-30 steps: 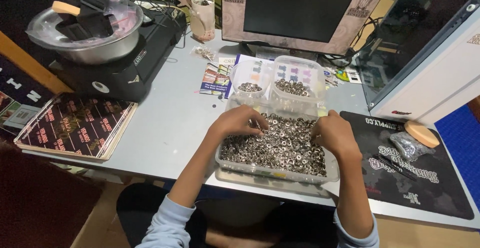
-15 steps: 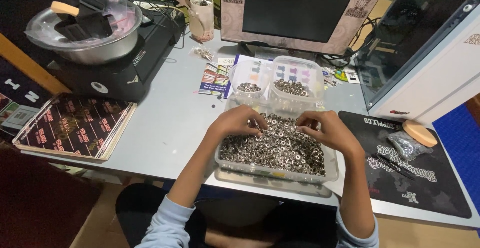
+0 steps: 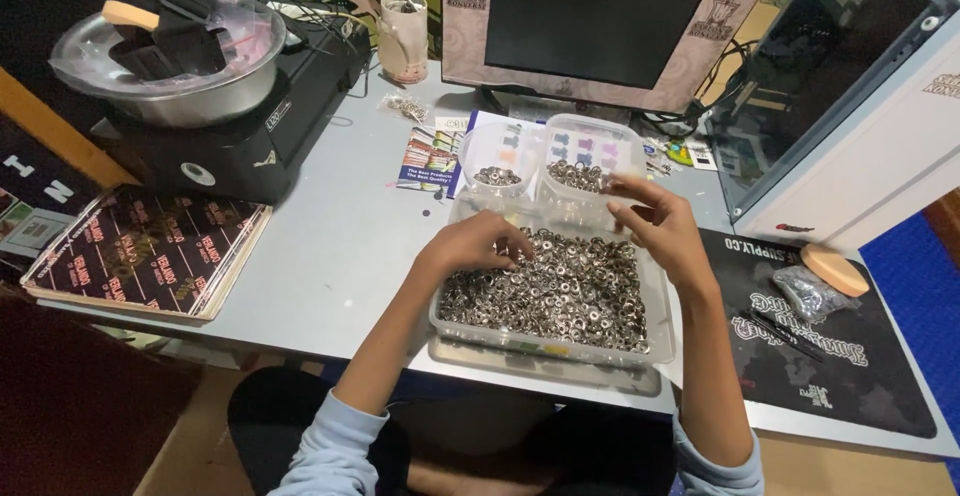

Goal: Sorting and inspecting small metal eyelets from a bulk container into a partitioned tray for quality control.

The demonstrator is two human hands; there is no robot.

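While I lean over the grey desk (image 3: 330,246), this is what I count:

Hands: two, both mine, in pale blue sleeves.
Left hand (image 3: 470,244): fingers curled down into the heap of small silver metal rings (image 3: 560,291), touching them; whether it pinches one I cannot tell.
Right hand (image 3: 658,226): raised just above the heap's far right side, fingers loosely bent; too small to tell if a ring sits between the fingertips.
Containers: three clear plastic ones.
Large clear rectangular tub (image 3: 655,306): at the near desk edge, holding the heap of rings across its whole floor.
Small clear round cup (image 3: 497,151): just behind the tub on the left, a thin layer of rings at its bottom.
Small clear square box (image 3: 592,146): beside the cup on the right, a shallow layer of rings inside.
Behind: one dark monitor (image 3: 600,16); one glass-sided computer case (image 3: 830,86) to the right.
Left: one black machine (image 3: 250,126) carrying a steel bowl (image 3: 180,96); one stack of dark printed cards (image 3: 140,256).
Right: one black desk mat (image 3: 830,346) bearing a round wooden disc (image 3: 833,269).
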